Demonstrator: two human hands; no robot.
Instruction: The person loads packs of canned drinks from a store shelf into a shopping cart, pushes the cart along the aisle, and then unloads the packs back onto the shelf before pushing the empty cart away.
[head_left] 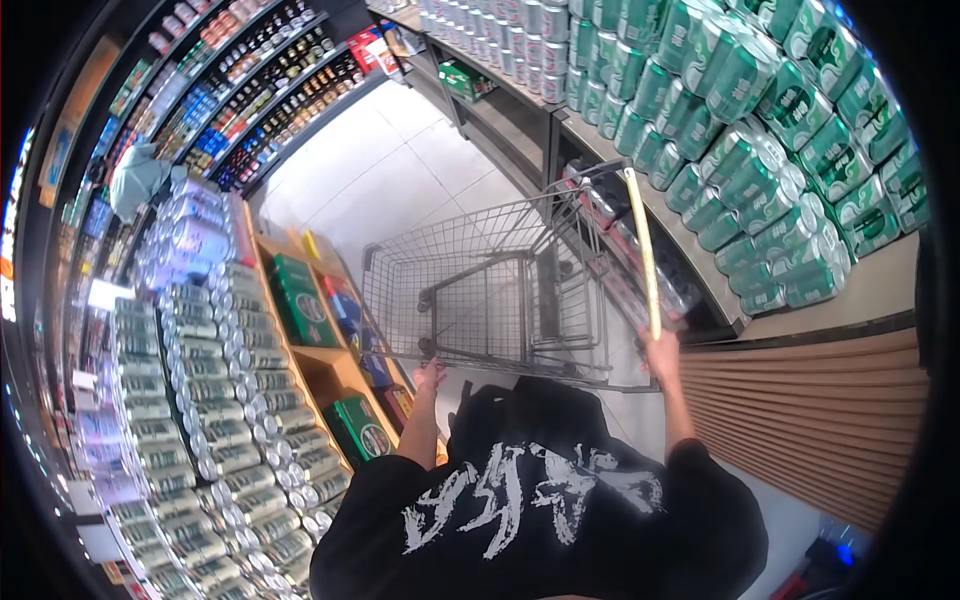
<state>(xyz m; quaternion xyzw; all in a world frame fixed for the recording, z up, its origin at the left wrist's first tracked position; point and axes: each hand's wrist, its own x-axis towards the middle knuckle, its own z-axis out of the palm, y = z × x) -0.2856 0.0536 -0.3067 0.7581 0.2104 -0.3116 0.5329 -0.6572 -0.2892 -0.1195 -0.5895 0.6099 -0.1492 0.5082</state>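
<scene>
An empty wire shopping cart (pixel 470 280) stands sideways before me on the tiled floor. At the near end of its pale yellow handle bar (pixel 642 250), my right hand (pixel 660 355) is closed around the bar. My left hand (pixel 429 376) is at the cart's near side rim, its fingers curled on the wire edge. A black bag or cloth (pixel 530 415) lies against my front, below the basket.
Green can packs (pixel 780 170) are stacked on a shelf at the right, above brown slatted panelling (pixel 790 420). Stacked cans (pixel 220 390) and a wooden shelf with green boxes (pixel 300 300) line the left. A person (pixel 140 180) is at the far left.
</scene>
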